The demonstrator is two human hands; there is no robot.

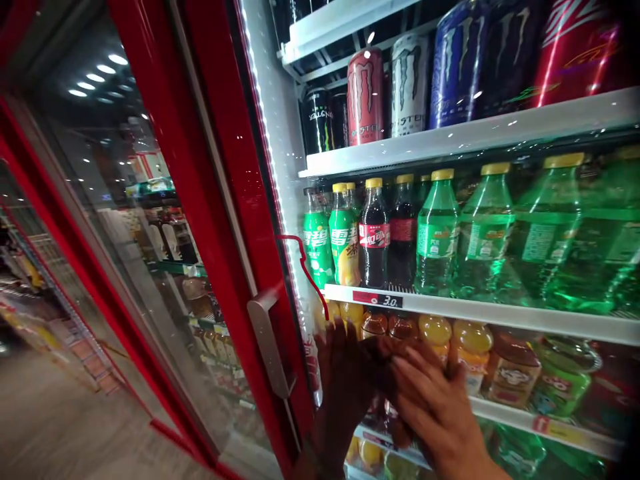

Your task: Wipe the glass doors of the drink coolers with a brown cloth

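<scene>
Two bare hands, foremost: left hand [345, 380], dark, fingers raised; right hand [433, 397], better lit, fingers slanting up and left, meeting the left; how far either is closed, and whether anything is held, cannot be told; one red door frame [225, 100], tall, leaning; on it one metal handle [270, 343], left of both hands and nearer the left, its long axis close to upright, top tipped left; shelved drinks beyond the hands, bottles upright: large green bottles [438, 233], yellow-capped, above and right; orange-drink bottles [473, 350] one shelf lower, partly behind the right hand; cans on the upper shelf: red can [575, 57], white lettering cut off; blue can [457, 67], claw mark; pink can [365, 97] and white can [409, 87], "MONSTER" partly legible; black can [318, 120], likewise; smaller bottles: Sprite bottle [344, 233], marked "雪碧"; cola bottle [375, 233], red label, characters partly legible; price strip [377, 299], reading "3.0".
</scene>
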